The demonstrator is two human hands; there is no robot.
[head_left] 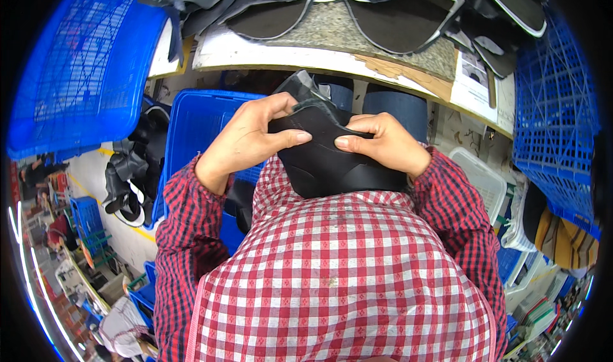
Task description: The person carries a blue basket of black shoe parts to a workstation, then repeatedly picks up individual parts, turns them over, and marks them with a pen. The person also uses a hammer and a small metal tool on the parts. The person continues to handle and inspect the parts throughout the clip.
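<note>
A black leather shoe upper [338,161] is stretched between my two hands, just in front of my checked apron. My left hand [250,135] pinches its upper left edge, the thumb lying flat on the black face and the fingers curled behind. On the other side, my right hand [388,142] grips the upper edge, thumb in front and fingers tucked into the fold. A thin, shiny grey-black flap [300,84] sticks up from the top of the piece. The lower part of the upper rests against the apron.
Ahead stands a worktable [274,58] with several black shoe pieces [402,17] piled on it. Blue crates stand at the left [76,75] and right [549,106]. A blue bin [191,116] is beside my left arm, near black scraps [131,164] on the floor.
</note>
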